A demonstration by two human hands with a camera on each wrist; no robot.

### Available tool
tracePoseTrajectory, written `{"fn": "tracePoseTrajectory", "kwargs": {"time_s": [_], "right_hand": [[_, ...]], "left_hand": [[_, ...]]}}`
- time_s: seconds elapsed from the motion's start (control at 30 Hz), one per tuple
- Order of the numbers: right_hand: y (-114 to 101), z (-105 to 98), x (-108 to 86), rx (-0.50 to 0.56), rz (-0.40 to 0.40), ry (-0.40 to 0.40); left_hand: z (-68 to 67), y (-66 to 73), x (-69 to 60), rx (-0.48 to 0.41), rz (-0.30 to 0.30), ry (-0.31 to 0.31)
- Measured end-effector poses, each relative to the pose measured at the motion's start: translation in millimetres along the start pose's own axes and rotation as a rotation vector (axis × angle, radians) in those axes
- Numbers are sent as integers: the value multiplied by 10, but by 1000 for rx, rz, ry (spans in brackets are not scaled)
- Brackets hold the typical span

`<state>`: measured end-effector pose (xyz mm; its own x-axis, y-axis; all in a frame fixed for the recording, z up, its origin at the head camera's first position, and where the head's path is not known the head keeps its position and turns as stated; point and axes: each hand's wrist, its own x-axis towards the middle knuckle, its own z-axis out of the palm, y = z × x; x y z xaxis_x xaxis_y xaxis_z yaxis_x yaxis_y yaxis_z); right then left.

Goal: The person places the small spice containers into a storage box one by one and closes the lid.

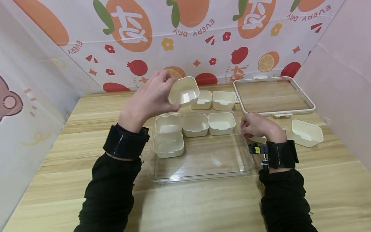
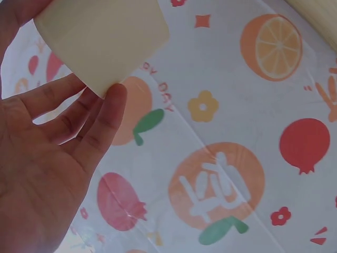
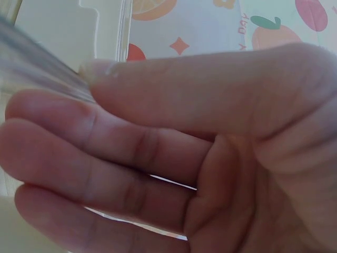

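Observation:
My left hand (image 1: 149, 98) grips a small cream bin (image 1: 184, 91) by its side, tilted in the air above the back of a clear plastic tray (image 1: 214, 161). In the left wrist view the thumb and fingertips hold the edges of that bin (image 2: 100, 42). Inside the tray, three cream bins (image 1: 195, 125) form a back row, with another bin (image 1: 168, 145) in front at the left. At the tray's right side my right hand (image 1: 258, 125) pinches the rim between thumb and fingers, as the right wrist view shows with the clear rim (image 3: 45, 60).
Two cream bins (image 1: 223, 100) stand behind the tray. A clear lid with a cream frame (image 1: 273, 112) lies at the back right. One bin (image 1: 307, 132) sits to the right of my right hand, and another is partly hidden under it. A printed cloth (image 1: 185, 58) hangs behind the table.

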<state>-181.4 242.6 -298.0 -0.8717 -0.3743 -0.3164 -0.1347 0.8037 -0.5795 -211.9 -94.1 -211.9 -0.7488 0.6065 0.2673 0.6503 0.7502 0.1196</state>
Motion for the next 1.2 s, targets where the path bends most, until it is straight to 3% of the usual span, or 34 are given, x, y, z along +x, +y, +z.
{"fn": "tracePoseTrajectory", "kwargs": {"time_s": [0.43, 0.7, 1.2], "right_hand": [[-10, 0, 22, 28, 12, -3], [-6, 8, 26, 26, 19, -1], [6, 12, 5, 18, 0, 9]], "left_hand": [[101, 183, 5, 34, 139, 30], [181, 297, -6, 56, 118, -43], [329, 481, -84, 88, 173, -76]]}}
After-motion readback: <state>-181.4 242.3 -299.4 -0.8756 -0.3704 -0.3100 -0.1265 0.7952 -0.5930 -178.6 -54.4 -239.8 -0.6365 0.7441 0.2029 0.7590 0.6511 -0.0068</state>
